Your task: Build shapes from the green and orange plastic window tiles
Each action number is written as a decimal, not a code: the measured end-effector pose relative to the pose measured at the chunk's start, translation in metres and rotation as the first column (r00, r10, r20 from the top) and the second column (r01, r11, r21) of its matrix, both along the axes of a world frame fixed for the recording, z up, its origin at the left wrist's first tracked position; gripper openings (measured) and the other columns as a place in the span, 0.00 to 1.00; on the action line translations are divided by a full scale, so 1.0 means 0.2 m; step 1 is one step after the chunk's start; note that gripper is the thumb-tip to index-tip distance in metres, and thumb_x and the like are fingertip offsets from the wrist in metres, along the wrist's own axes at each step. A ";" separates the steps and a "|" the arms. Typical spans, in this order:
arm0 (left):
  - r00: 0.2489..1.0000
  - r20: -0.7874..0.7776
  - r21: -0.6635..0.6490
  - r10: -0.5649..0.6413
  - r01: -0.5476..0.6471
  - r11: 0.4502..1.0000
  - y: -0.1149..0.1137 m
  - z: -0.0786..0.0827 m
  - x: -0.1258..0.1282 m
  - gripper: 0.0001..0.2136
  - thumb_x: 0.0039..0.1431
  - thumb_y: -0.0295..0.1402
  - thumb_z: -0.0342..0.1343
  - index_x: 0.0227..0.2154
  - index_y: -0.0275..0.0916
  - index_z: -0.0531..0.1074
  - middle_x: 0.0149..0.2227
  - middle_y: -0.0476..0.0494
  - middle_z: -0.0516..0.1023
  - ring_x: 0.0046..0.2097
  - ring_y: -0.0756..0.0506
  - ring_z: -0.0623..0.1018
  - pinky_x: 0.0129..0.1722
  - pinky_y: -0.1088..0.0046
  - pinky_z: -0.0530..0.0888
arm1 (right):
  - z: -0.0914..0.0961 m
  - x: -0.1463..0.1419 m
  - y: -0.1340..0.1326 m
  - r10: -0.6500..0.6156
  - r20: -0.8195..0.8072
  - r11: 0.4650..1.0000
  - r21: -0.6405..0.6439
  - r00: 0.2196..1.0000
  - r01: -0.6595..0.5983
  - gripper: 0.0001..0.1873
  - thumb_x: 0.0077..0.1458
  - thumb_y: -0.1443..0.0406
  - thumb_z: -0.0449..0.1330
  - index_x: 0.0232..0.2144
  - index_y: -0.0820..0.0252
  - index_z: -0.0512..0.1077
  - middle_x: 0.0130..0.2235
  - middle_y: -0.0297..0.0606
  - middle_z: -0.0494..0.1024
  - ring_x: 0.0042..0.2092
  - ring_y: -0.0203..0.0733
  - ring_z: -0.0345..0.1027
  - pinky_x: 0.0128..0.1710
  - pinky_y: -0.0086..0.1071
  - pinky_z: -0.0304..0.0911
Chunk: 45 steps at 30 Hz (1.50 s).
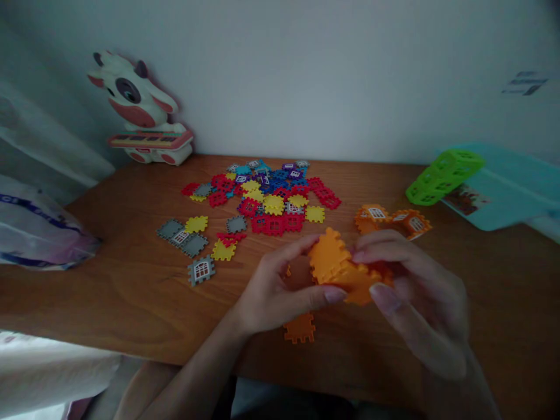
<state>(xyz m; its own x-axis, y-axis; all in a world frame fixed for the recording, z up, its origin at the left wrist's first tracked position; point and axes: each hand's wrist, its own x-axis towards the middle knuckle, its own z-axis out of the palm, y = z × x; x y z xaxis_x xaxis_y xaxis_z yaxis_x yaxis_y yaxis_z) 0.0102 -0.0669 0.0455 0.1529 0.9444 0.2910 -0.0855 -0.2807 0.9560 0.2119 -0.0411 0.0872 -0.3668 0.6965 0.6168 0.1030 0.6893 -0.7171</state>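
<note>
Both my hands grip joined orange interlocking tiles (330,256) above the table near its front. My left hand (275,291) pinches the left side between thumb and fingers. From the right, my right hand (420,297) holds the other side, its thumb in front; its fingers hide part of the tiles. A loose orange tile (300,328) lies on the table beneath my left hand. Beyond my right hand sit two joined orange pieces with white windows (371,217), partly covered by its fingers.
A heap of red, yellow, blue and grey tiles (273,204) spreads over the table's middle. Grey tiles (192,244) lie left of it. A green tile tower (444,177) leans by a light-blue container (503,181). A cow keyboard toy (146,116) and plastic bag (41,227) are left.
</note>
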 end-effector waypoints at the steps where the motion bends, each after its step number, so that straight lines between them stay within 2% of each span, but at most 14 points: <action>1: 0.999 0.038 -0.030 0.002 0.000 1.000 0.00 0.00 0.00 0.29 0.55 0.40 0.72 0.59 0.44 0.73 0.58 0.41 0.79 0.59 0.38 0.78 0.64 0.55 0.72 | 0.00 0.00 0.01 0.002 -0.025 1.000 -0.019 1.000 -0.002 0.11 0.62 0.68 0.62 0.46 0.53 0.77 0.43 0.39 0.78 0.48 0.45 0.72 0.45 0.36 0.71; 5: 0.991 0.137 -0.109 0.008 0.007 0.994 0.01 0.01 -0.01 0.28 0.57 0.43 0.69 0.59 0.42 0.73 0.59 0.39 0.79 0.59 0.37 0.78 0.63 0.54 0.72 | -0.03 -0.01 0.05 -0.028 -0.041 0.997 -0.071 0.999 0.025 0.11 0.63 0.67 0.63 0.47 0.50 0.77 0.49 0.38 0.79 0.53 0.45 0.73 0.53 0.39 0.71; 8: 0.994 0.100 -0.124 0.048 -0.035 0.992 0.01 0.00 -0.01 0.28 0.59 0.45 0.68 0.60 0.43 0.72 0.60 0.38 0.77 0.61 0.36 0.76 0.65 0.52 0.70 | -0.04 -0.02 0.06 -0.035 -0.002 0.997 -0.072 0.999 0.035 0.08 0.62 0.66 0.65 0.43 0.49 0.77 0.49 0.37 0.79 0.50 0.44 0.75 0.52 0.40 0.72; 12: 0.999 0.016 -0.058 0.050 -0.049 0.997 0.01 -0.02 0.00 0.29 0.60 0.47 0.66 0.61 0.47 0.70 0.64 0.39 0.73 0.61 0.37 0.76 0.64 0.51 0.70 | -0.03 -0.03 0.05 -0.023 -0.048 0.997 -0.073 0.999 0.020 0.05 0.62 0.68 0.64 0.38 0.51 0.77 0.47 0.36 0.80 0.48 0.42 0.76 0.49 0.38 0.73; 16: 0.980 -0.167 0.026 0.110 -0.107 0.994 0.02 -0.03 -0.01 0.32 0.58 0.46 0.68 0.63 0.48 0.66 0.65 0.40 0.71 0.63 0.37 0.73 0.64 0.52 0.70 | -0.03 0.02 0.06 -0.102 -0.069 0.994 -0.032 0.992 0.100 0.05 0.63 0.68 0.64 0.38 0.50 0.77 0.46 0.36 0.80 0.49 0.42 0.75 0.51 0.38 0.73; 20: 0.903 -0.409 0.023 0.128 -0.130 0.991 0.03 -0.03 -0.03 0.37 0.51 0.44 0.73 0.62 0.45 0.67 0.63 0.38 0.73 0.62 0.37 0.74 0.63 0.50 0.70 | -0.07 0.09 0.10 -0.194 -0.029 0.981 0.000 0.980 0.194 0.05 0.63 0.67 0.64 0.39 0.50 0.77 0.47 0.37 0.80 0.50 0.44 0.75 0.52 0.40 0.71; 23: 0.864 -0.492 0.023 0.108 -0.111 0.994 0.03 -0.04 -0.04 0.37 0.48 0.45 0.75 0.60 0.45 0.68 0.59 0.39 0.76 0.59 0.37 0.76 0.62 0.51 0.72 | -0.10 0.11 0.12 -0.265 -0.029 0.964 0.002 0.964 0.265 0.05 0.63 0.66 0.64 0.40 0.50 0.77 0.47 0.38 0.80 0.52 0.46 0.75 0.52 0.43 0.70; 25: 0.851 -0.515 0.034 0.099 -0.095 0.995 0.03 -0.05 -0.04 0.33 0.51 0.44 0.73 0.59 0.45 0.70 0.58 0.41 0.78 0.57 0.38 0.78 0.61 0.52 0.74 | -0.10 0.10 0.12 -0.297 -0.021 0.954 0.032 0.955 0.297 0.05 0.63 0.67 0.64 0.41 0.50 0.77 0.47 0.39 0.80 0.51 0.47 0.75 0.52 0.44 0.70; 27: 0.843 -0.529 0.053 0.101 -0.085 0.995 0.03 -0.05 -0.04 0.27 0.57 0.42 0.69 0.58 0.46 0.70 0.57 0.42 0.79 0.56 0.40 0.79 0.60 0.54 0.74 | -0.10 0.09 0.12 -0.323 0.016 0.940 0.122 0.946 0.319 0.06 0.61 0.68 0.65 0.40 0.50 0.77 0.46 0.39 0.80 0.49 0.47 0.75 0.51 0.45 0.70; 29: 0.840 -0.529 0.089 0.122 -0.088 0.992 0.04 -0.05 -0.04 0.27 0.59 0.41 0.68 0.59 0.46 0.69 0.59 0.42 0.77 0.57 0.40 0.78 0.61 0.53 0.74 | -0.09 0.07 0.10 -0.341 0.069 0.918 0.240 0.938 0.316 0.07 0.60 0.69 0.66 0.39 0.50 0.76 0.45 0.39 0.80 0.47 0.47 0.76 0.50 0.45 0.70; 33: 0.880 -0.448 0.151 0.158 -0.099 0.983 0.04 -0.04 -0.05 0.40 0.52 0.41 0.73 0.65 0.48 0.61 0.65 0.39 0.71 0.62 0.38 0.74 0.63 0.52 0.72 | -0.05 0.01 0.06 -0.301 0.156 0.900 0.374 0.941 0.226 0.08 0.57 0.69 0.68 0.38 0.53 0.75 0.44 0.40 0.80 0.45 0.47 0.76 0.46 0.44 0.72; 35: 0.903 -0.402 0.184 0.151 -0.082 0.979 0.03 -0.03 -0.05 0.43 0.52 0.40 0.73 0.67 0.49 0.58 0.67 0.38 0.69 0.64 0.37 0.73 0.64 0.52 0.72 | -0.03 -0.01 0.05 -0.266 0.166 0.902 0.391 0.949 0.184 0.07 0.58 0.68 0.68 0.38 0.53 0.75 0.44 0.40 0.80 0.44 0.47 0.76 0.45 0.44 0.72; 39: 0.917 -0.376 0.201 0.134 -0.060 0.978 0.03 -0.03 -0.05 0.40 0.56 0.38 0.70 0.68 0.50 0.58 0.67 0.38 0.69 0.66 0.36 0.72 0.64 0.53 0.71 | -0.01 -0.05 0.02 -0.202 0.174 0.917 0.380 0.964 0.124 0.06 0.58 0.68 0.68 0.38 0.53 0.76 0.44 0.40 0.81 0.46 0.47 0.76 0.46 0.44 0.73; 45: 0.923 -0.363 0.208 0.129 -0.054 0.977 0.02 -0.03 -0.05 0.37 0.57 0.38 0.70 0.67 0.50 0.60 0.66 0.40 0.70 0.65 0.37 0.73 0.64 0.55 0.71 | -0.01 -0.05 0.01 -0.198 0.158 0.941 0.307 0.967 0.142 0.12 0.56 0.67 0.70 0.43 0.51 0.77 0.45 0.39 0.81 0.46 0.48 0.76 0.47 0.45 0.74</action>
<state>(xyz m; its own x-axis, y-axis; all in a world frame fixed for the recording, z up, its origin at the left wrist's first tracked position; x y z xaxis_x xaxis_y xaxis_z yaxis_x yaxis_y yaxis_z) -0.0002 -0.0620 0.0396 0.2006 0.8918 0.4056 0.3005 -0.4501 0.8409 0.2014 -0.0388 0.0859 -0.3849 0.5585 0.7348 0.3478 0.8252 -0.4450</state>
